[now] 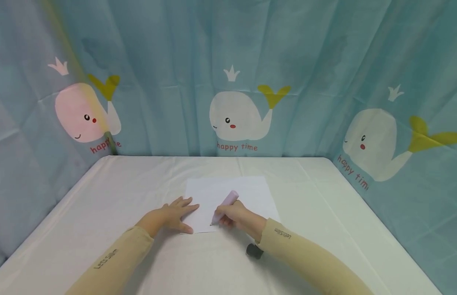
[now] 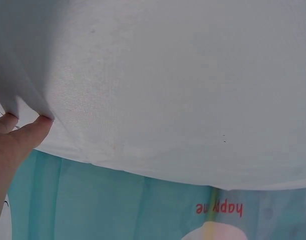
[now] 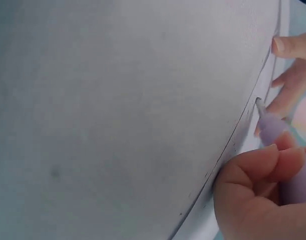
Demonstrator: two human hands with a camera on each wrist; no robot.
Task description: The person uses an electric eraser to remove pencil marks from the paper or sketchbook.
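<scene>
A white sheet of paper (image 1: 246, 188) lies on the table. In my right hand (image 1: 233, 214) I hold a thick light-purple pen (image 1: 229, 198), tilted, its tip at the lower part of the sheet. The right wrist view shows thumb and fingers pinching the purple pen (image 3: 273, 127) near its tip. My left hand (image 1: 175, 214) rests with spread fingers on the left edge of the paper. Only part of the left hand (image 2: 22, 137) shows in the left wrist view. Any mark under the pen is too small to make out.
A small black object (image 1: 254, 251) lies on the white-covered table (image 1: 198, 266), beside my right sleeve (image 1: 298, 250). Blue curtains (image 1: 169, 82) printed with whales hang behind the table and along both sides.
</scene>
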